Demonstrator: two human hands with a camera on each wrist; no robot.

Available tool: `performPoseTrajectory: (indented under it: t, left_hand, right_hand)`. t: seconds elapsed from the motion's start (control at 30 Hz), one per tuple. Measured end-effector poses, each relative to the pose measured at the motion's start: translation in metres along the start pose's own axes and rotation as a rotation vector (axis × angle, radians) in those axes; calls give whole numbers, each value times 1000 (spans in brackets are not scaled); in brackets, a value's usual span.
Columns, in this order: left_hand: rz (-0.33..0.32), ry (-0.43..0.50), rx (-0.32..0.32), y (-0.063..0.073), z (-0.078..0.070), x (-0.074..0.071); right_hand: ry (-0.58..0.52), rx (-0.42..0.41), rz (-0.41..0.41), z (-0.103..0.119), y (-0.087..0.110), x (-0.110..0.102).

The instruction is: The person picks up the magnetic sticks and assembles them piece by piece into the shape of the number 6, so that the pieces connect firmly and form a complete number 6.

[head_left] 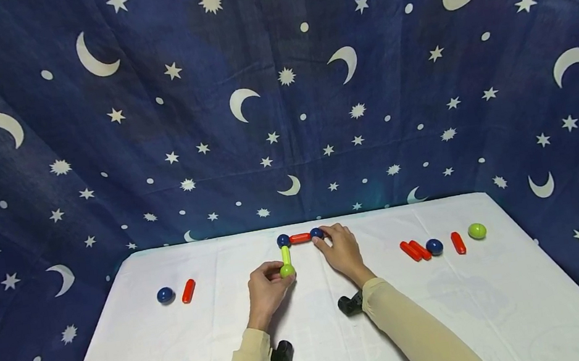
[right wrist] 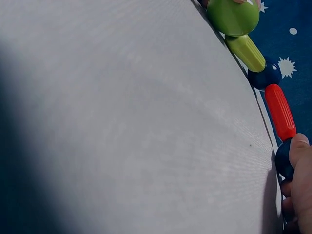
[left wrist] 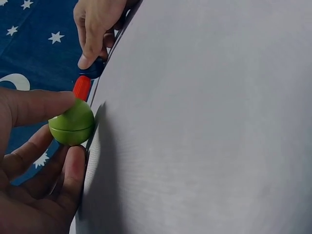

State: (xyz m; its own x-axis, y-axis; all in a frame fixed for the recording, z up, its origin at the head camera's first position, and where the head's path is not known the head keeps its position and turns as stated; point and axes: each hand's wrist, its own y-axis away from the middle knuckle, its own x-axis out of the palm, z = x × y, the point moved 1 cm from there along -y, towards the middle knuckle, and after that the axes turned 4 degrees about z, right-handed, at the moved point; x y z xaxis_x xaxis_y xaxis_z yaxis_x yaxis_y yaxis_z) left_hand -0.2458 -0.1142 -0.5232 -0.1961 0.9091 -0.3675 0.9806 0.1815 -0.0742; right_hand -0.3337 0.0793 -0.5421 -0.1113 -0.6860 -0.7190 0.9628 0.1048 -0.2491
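An L-shaped chain of balls and rods lies near the table's back edge. Its corner is a blue ball [head_left: 283, 241], joined to a red rod [head_left: 300, 238] on the right and a yellow-green rod [head_left: 286, 255] toward the front. My left hand [head_left: 269, 288] pinches the green ball [left wrist: 72, 124] at the front end between thumb and fingers. At the red rod's far end, my right hand [head_left: 342, 252] holds another blue ball [right wrist: 284, 160] with thumb and fingers. In the right wrist view the pieces touch end to end.
On the table's left lie a blue ball [head_left: 166, 295] and a red rod [head_left: 189, 291]. To the right are two red rods [head_left: 415, 250] side by side, a blue ball [head_left: 435, 247], another red rod [head_left: 458, 243] and a green ball [head_left: 477, 231]. A star-patterned curtain [head_left: 275, 83] hangs behind.
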Motion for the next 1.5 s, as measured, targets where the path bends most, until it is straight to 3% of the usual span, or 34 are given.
performPoseTrajectory:
  t: [0.6, 1.07, 1.2, 1.5]
  left_hand:
    - [21, 8, 32, -1, -3, 0]
    - [92, 28, -21, -12, -1, -14]
    - [137, 11, -18, -13, 0, -13]
    - [151, 7, 10, -12, 3, -13]
  right_hand:
    - [15, -4, -2, -1, -1, 0]
    - [9, 3, 3, -1, -1, 2]
    - [12, 0, -3, -1, -1, 2]
    - [15, 3, -2, -2, -1, 1]
